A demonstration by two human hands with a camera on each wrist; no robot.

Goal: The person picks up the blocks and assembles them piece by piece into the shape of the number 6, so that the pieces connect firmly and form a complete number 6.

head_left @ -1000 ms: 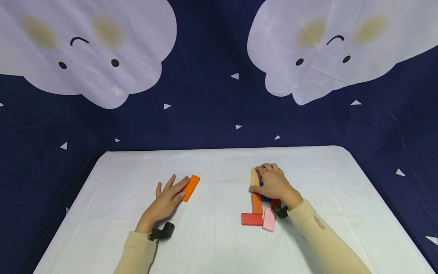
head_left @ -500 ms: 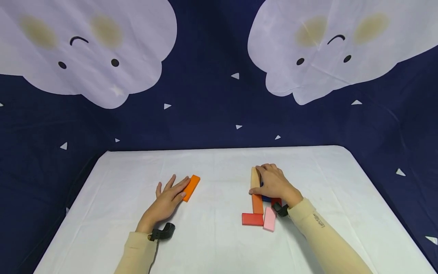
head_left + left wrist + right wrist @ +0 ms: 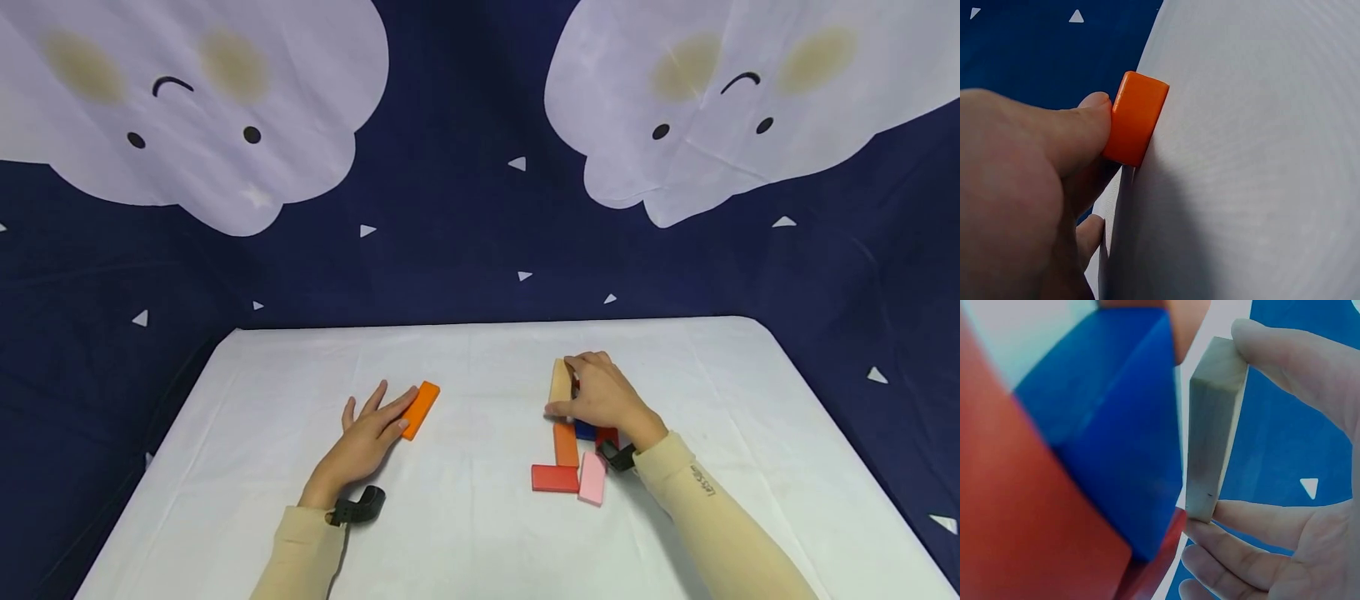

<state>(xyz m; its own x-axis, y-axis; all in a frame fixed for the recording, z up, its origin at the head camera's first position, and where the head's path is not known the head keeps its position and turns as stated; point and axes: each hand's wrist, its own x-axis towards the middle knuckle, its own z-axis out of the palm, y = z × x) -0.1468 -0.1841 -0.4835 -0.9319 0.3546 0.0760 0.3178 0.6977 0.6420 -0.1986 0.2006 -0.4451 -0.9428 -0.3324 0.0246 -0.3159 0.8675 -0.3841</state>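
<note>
My left hand (image 3: 362, 444) rests beside an orange block (image 3: 422, 410) lying on the table, fingers fairly straight. Its thumb touches the block's side in the left wrist view, where the block's end (image 3: 1138, 119) faces the camera. My right hand (image 3: 606, 398) pinches a plain wooden block (image 3: 560, 382) between thumb and fingers. The right wrist view shows that wooden block (image 3: 1210, 437) held by its two ends. Near it lie a second orange block (image 3: 566, 446), a blue block (image 3: 585, 430) and a dark red block (image 3: 607, 436), the latter two partly hidden by the hand.
A bright red block (image 3: 555, 479) and a pink block (image 3: 592, 479) lie at the near side of the group. The white-covered table (image 3: 465, 533) ends at a dark blue backdrop (image 3: 450, 275) printed with clouds.
The wooden block has moved slightly away from the person in my right hand, and a gap shows between it and the second orange block. My left hand stays by its orange block.
</note>
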